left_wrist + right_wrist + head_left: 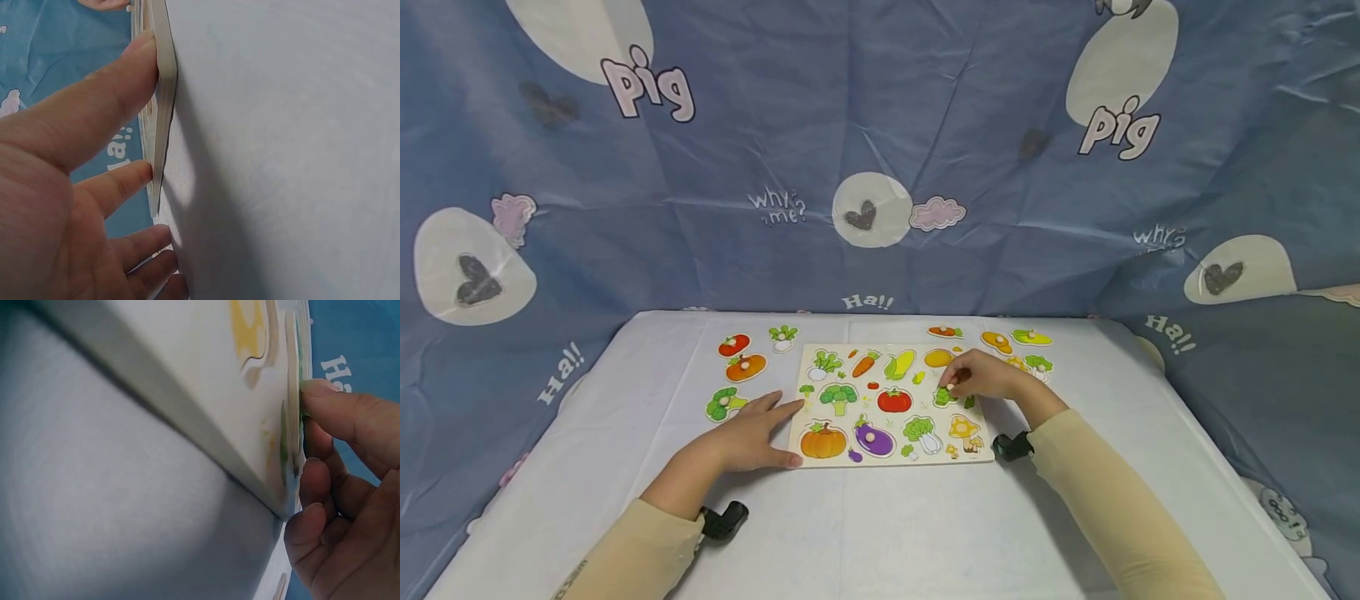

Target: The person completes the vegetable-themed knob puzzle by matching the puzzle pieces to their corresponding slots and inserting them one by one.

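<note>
A wooden vegetable puzzle board [891, 352] lies flat on the table. My right hand [983, 377] pinches a green vegetable puzzle piece [943, 398] low over the board's right side; in the right wrist view, thumb and fingers hold the thin piece by its face side, close to the board surface. Whether it sits in its recess I cannot tell. My left hand [741, 435] rests at the board's left edge, fingers spread, the thumb [119, 84] and a fingertip touching the board. An eggplant piece [874, 439] with a knob lies in the lower middle of the board.
Left of the board lie tomato [733, 345], pumpkin [746, 367], white radish [782, 337] and broccoli [724, 403] pieces. Beyond its right side are carrot [945, 332], potato [996, 342], corn [1032, 337] and leafy green [1039, 365] pieces. A blue printed curtain hangs behind the table.
</note>
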`<state>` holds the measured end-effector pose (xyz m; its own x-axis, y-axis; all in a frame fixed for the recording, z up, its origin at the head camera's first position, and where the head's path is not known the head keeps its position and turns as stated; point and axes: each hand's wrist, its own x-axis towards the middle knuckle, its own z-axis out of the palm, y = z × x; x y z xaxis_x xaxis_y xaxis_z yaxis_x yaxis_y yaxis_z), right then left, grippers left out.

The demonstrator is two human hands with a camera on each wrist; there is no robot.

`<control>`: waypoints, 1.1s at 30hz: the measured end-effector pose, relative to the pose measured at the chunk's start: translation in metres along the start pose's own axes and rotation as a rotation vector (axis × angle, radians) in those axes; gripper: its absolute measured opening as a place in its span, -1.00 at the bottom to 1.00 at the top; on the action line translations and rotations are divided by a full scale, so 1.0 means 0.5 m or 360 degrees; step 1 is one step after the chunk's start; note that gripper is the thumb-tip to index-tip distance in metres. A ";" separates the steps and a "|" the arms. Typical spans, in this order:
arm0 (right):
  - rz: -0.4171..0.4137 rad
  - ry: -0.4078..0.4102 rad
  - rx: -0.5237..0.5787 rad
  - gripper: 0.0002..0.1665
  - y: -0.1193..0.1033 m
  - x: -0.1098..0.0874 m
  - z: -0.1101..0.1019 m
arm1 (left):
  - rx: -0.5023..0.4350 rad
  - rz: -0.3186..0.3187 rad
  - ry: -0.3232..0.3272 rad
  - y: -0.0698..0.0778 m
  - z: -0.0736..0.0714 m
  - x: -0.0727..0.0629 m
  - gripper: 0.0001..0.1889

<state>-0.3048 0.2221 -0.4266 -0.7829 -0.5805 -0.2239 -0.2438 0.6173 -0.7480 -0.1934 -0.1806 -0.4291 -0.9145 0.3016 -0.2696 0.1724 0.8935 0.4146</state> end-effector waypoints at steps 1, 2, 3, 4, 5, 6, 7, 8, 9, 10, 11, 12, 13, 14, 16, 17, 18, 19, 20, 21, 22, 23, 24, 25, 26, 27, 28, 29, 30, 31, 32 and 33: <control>0.0006 0.0005 0.0001 -0.87 0.000 0.000 0.001 | -0.0001 0.0003 0.0001 0.000 -0.001 -0.001 0.03; 0.0017 0.0009 0.0001 -0.87 0.000 0.001 0.001 | -0.0003 0.0006 0.0001 0.001 -0.001 -0.001 0.03; 0.0025 0.0012 0.0007 -0.87 0.000 0.001 0.002 | -0.0005 0.0009 0.0001 0.001 -0.002 -0.002 0.03; 0.0032 0.0016 0.0010 -0.87 0.000 0.001 0.003 | -0.0007 0.0013 0.0002 0.001 -0.002 -0.003 0.04; 0.0037 0.0021 0.0013 -0.87 0.000 0.001 0.003 | -0.0009 0.0012 0.0004 0.001 -0.002 -0.004 0.04; 0.0043 0.0027 0.0012 -0.87 0.001 0.001 0.004 | -0.0010 0.0012 0.0003 0.001 -0.002 -0.004 0.04; 0.0042 0.0031 0.0011 -0.87 0.002 0.002 0.005 | -0.0009 0.0013 0.0003 0.001 -0.002 -0.004 0.04; 0.0040 0.0038 0.0012 -0.87 0.003 0.002 0.006 | -0.0011 0.0013 0.0002 0.000 -0.002 -0.004 0.04; 0.0037 0.0044 0.0013 -0.87 0.003 0.002 0.007 | -0.0013 0.0008 0.0001 0.000 -0.001 -0.004 0.03; 0.0034 0.0049 0.0012 -0.87 0.003 0.003 0.008 | -0.0011 0.0005 0.0000 -0.001 -0.001 -0.004 0.03; 0.0026 0.0054 0.0010 -0.87 0.003 0.003 0.009 | -0.0010 0.0004 0.0000 -0.001 -0.001 -0.004 0.03; 0.0024 0.0059 0.0009 -0.87 0.003 0.003 0.009 | -0.0010 0.0004 -0.0001 -0.002 0.000 -0.004 0.03; 0.0023 0.0064 0.0008 -0.87 0.002 0.003 0.010 | -0.0010 0.0005 0.0000 -0.002 -0.001 -0.004 0.03; 0.0024 0.0066 0.0012 -0.87 0.001 0.002 0.011 | -0.0011 0.0004 0.0000 -0.002 0.000 -0.005 0.03; 0.0016 0.0071 0.0010 -0.87 0.001 0.001 0.011 | -0.0012 0.0009 0.0005 -0.002 -0.001 -0.006 0.03; 0.0011 0.0073 0.0007 -0.87 0.001 0.000 0.012 | -0.0013 0.0013 0.0008 -0.002 -0.001 -0.007 0.03; 0.0007 0.0074 0.0007 -0.87 0.001 -0.001 0.012 | -0.0016 0.0013 0.0009 -0.001 -0.001 -0.007 0.03; 0.0003 0.0077 0.0004 -0.87 0.001 -0.001 0.013 | -0.0017 0.0014 0.0010 -0.001 0.000 -0.007 0.03; 0.0001 0.0081 0.0001 -0.88 0.000 -0.002 0.013 | -0.0019 0.0010 0.0010 -0.001 0.000 -0.007 0.03; 0.0000 0.0086 -0.0006 -0.88 0.000 -0.002 0.014 | -0.0021 0.0008 0.0010 -0.001 0.000 -0.007 0.02; 0.0005 0.0092 -0.0014 -0.88 -0.001 -0.003 0.015 | -0.0026 0.0004 0.0009 0.000 0.000 -0.007 0.02; 0.0016 0.0097 -0.0022 -0.88 -0.002 -0.004 0.015 | -0.0025 0.0002 0.0008 -0.001 0.000 -0.007 0.02; 0.0025 0.0103 -0.0032 -0.89 -0.004 -0.005 0.016 | -0.0025 0.0000 0.0007 -0.001 0.000 -0.006 0.02; 0.0034 0.0106 -0.0043 -0.89 -0.005 -0.006 0.016 | -0.0025 -0.0001 0.0006 -0.001 0.000 -0.006 0.02; 0.0042 0.0110 -0.0054 -0.89 -0.006 -0.006 0.017 | -0.0025 -0.0004 0.0005 -0.001 0.000 -0.006 0.02; 0.0046 0.0114 -0.0067 -0.89 -0.008 -0.008 0.017 | -0.0024 -0.0003 0.0005 -0.001 0.000 -0.006 0.02; 0.0055 0.0119 -0.0075 -0.88 -0.009 -0.009 0.017 | -0.0023 -0.0002 0.0005 -0.001 0.000 -0.006 0.02; 0.0064 0.0124 -0.0086 -0.88 -0.010 -0.010 0.017 | -0.0020 0.0000 0.0004 -0.001 0.000 -0.006 0.02; 0.0067 0.0131 -0.0094 -0.87 -0.011 -0.012 0.016 | -0.0021 0.0003 0.0003 -0.001 0.000 -0.006 0.02; 0.0066 0.0138 -0.0104 -0.87 -0.012 -0.014 0.016 | -0.0020 0.0008 0.0003 0.000 -0.001 -0.007 0.02; 0.0067 0.0148 -0.0109 -0.86 -0.013 -0.016 0.015 | -0.0021 0.0012 0.0002 0.001 -0.002 -0.008 0.02; 0.0067 0.0160 -0.0118 -0.86 -0.013 -0.019 0.014 | -0.0020 0.0014 0.0002 0.002 -0.003 -0.008 0.02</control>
<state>-0.2918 0.2198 -0.4239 -0.8457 -0.4996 -0.1876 -0.2485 0.6798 -0.6900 -0.1900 -0.1813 -0.4262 -0.9135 0.3088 -0.2648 0.1757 0.8867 0.4277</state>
